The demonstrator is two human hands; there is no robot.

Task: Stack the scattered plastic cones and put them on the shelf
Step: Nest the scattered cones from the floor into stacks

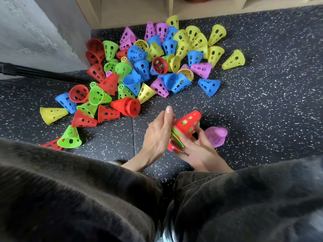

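Speckled dark rubber floor (262, 84); wooden shelf (136, 13) behind; grey wall (35, 32) left.

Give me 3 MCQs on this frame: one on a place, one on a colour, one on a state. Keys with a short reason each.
1. Where does the loose purple cone lie?
A. on the shelf
B. on the floor just right of the hands
C. inside the big pile

2. What colour is the outermost cone of the held stack?
A. red
B. blue
C. yellow

3. What is the state of the two hands?
A. both idle on the knees
B. only the left hand holds something
C. both hold the stack

Keys:
1 B: it lies on the speckled floor beside the right hand, apart from the pile.
2 A: the top cone is red, with green rims showing beneath it.
3 C: the left hand and the right hand both have fingers on the stack.
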